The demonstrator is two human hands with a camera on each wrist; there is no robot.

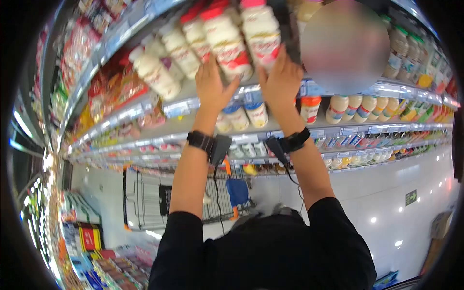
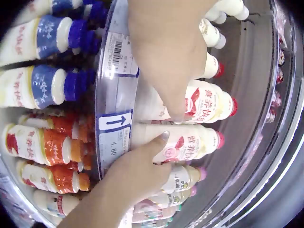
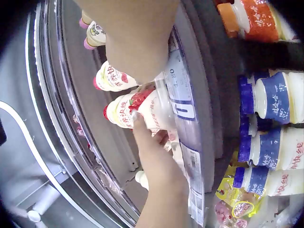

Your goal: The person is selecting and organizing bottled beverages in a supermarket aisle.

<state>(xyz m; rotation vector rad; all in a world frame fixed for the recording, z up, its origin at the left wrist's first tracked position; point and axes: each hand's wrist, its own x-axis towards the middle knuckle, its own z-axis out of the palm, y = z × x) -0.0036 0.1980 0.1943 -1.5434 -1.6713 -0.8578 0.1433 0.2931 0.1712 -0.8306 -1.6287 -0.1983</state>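
Both hands are at the front of a shelf of white milk drink bottles. The left hand (image 1: pixel 212 89) holds a red-capped strawberry bottle (image 1: pixel 226 41) low down, its thumb across the front and its fingers along the side. Beside it, the right hand (image 1: pixel 282 83) grips a pink-capped bottle (image 1: pixel 261 31) near its base, thumb on one side and fingers on the other. In the left wrist view the right thumb lies on the pink bottle (image 2: pixel 183 148). The right wrist view shows the left thumb against the strawberry bottle (image 3: pixel 124 111). Both bottles stand upright on the shelf.
More white bottles (image 1: pixel 154 72) stand to the left on this shelf. A price-label strip (image 2: pixel 114 128) runs along its edge. Blue-capped (image 3: pixel 266 97) and orange-capped bottles (image 2: pixel 42 145) fill the shelf below. A shopping cart (image 1: pixel 145 193) stands behind the left arm.
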